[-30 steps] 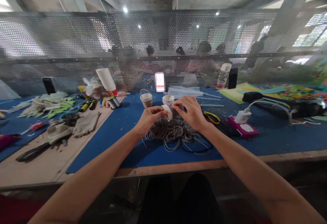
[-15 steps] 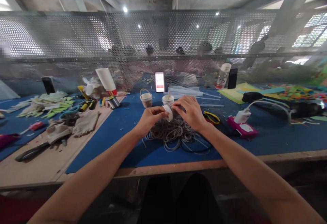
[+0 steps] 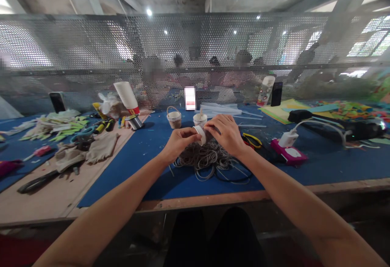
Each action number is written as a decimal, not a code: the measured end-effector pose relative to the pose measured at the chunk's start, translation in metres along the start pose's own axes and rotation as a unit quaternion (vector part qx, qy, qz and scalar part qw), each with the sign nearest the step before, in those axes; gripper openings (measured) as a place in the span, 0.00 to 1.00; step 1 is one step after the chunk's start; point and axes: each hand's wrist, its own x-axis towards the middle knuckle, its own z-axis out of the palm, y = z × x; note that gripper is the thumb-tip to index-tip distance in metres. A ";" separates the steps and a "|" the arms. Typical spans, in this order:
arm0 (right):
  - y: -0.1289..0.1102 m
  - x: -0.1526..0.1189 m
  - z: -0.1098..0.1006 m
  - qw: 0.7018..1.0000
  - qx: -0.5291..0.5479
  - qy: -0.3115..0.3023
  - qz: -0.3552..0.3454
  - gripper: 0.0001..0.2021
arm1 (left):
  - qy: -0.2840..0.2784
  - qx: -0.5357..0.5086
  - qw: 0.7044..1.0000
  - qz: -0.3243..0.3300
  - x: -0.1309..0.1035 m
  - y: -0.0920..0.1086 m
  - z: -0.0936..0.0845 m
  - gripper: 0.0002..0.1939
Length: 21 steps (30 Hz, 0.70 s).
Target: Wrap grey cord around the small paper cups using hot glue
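Note:
Between both hands, over a loose pile of grey-brown cord (image 3: 210, 161), is a small white paper cup (image 3: 201, 134), tilted on its side. My left hand (image 3: 178, 140) is closed on its left side, thumb and fingers gripping the cup. On the other side my right hand (image 3: 226, 133) is pinched shut against the cup; what its fingertips hold is hidden. Just behind stands a white cup (image 3: 200, 119) with a stick in it. To its left is a small basket (image 3: 174, 119) with an arched handle, its wall covered in brownish cord.
Yellow-handled pliers (image 3: 252, 140) and a pink box with a white charger (image 3: 289, 151) lie right. Left are a stack of paper cups (image 3: 125, 95), gloves (image 3: 102, 148) and scissors (image 3: 39, 181). A phone (image 3: 190, 97) leans on the mesh partition (image 3: 195, 39); people sit behind it.
Almost nothing differs. Both hands keep their hold at the cup, and the right fingers shift only slightly. The whole view moves by a hair.

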 end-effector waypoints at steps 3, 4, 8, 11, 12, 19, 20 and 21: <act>-0.001 0.001 -0.001 1.000 -0.005 0.001 -0.003 0.07 | 0.001 0.001 1.000 0.003 0.000 0.000 0.000 0.10; -0.001 0.001 -0.001 1.000 -0.007 0.000 -0.004 0.07 | 0.002 0.002 1.000 0.004 0.000 0.000 0.000 0.10; -0.001 0.002 -0.001 1.000 -0.017 0.000 -0.007 0.08 | -0.001 0.010 1.000 0.006 0.000 0.001 0.001 0.10; -0.002 0.001 -0.001 1.000 -0.023 0.002 -0.012 0.08 | -0.004 0.010 1.000 0.011 -0.001 0.001 0.000 0.09; -0.001 0.001 -0.001 1.000 -0.025 0.002 -0.013 0.08 | -0.004 0.010 1.000 0.010 -0.001 0.001 0.000 0.09; -0.002 0.002 -0.003 0.998 -0.045 -0.005 -0.032 0.09 | -0.013 0.013 1.000 0.014 -0.001 0.001 0.001 0.10; -0.002 0.003 -0.004 0.998 -0.047 -0.004 -0.034 0.09 | -0.014 0.014 1.000 0.014 -0.001 0.001 0.001 0.10; -0.002 0.003 -0.004 0.998 -0.050 -0.002 -0.036 0.09 | -0.015 0.014 1.000 0.014 -0.001 0.001 0.001 0.10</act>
